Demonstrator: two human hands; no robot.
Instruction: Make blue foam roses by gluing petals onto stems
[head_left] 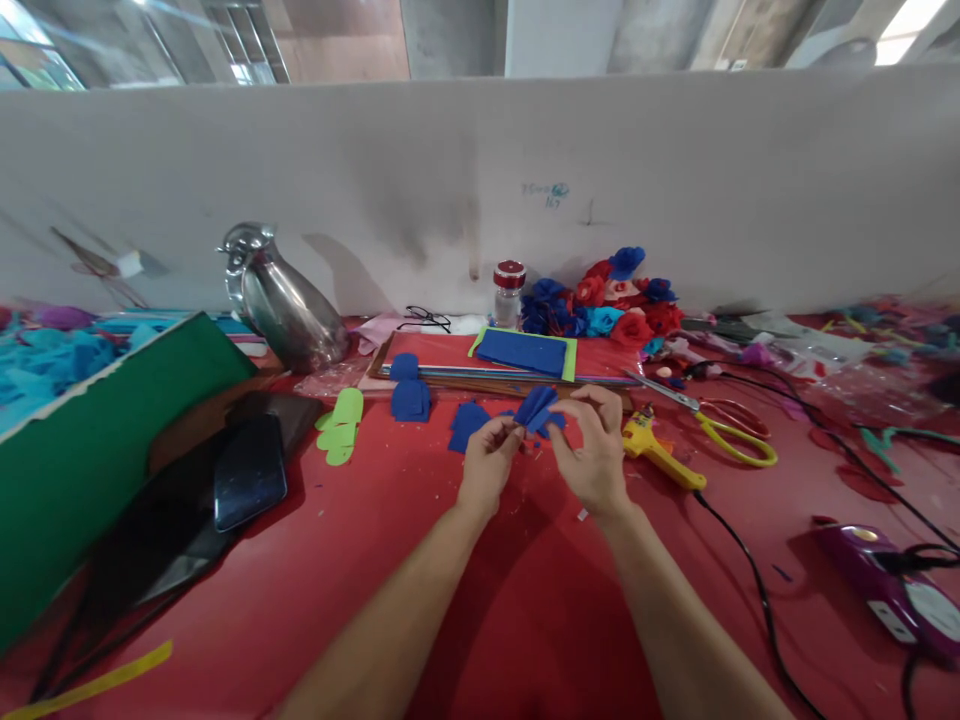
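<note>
In the head view, the left hand (491,460) is pinching the lower end of a blue paper flower (538,408) between thumb and fingertips. The right hand (592,450) is hovering at the flower's other side, its thumb and fingers spread and curving around the blue petals; whether its fingertips are touching them is too small to tell. The flower is sitting between the two hands, above the red table (360,600).

Just beside the left hand, a blue paper piece (466,427) is lying on the table. Further left, a stack of blue petals (410,400) and some lime-green cutouts (341,427) are resting there, and a dark phone (250,473) is lying on a black bag (161,525) beside a green box (112,450).

Behind the hands, a folded blue sheet (521,352) is resting on a lime-green sheet (570,360), on top of a red stack of sheets (442,352). A red-lidded jar (509,295) is standing behind this stack, next to a heap of red and blue paper flowers (622,305). A metal jug (289,305) is standing to the left, near the wall (375,180).

To the right of the right hand, a yellow glue gun (661,452) is lying near open-bladed scissors (720,430), and a purple power strip (892,585) is lying nearer the right edge.
</note>
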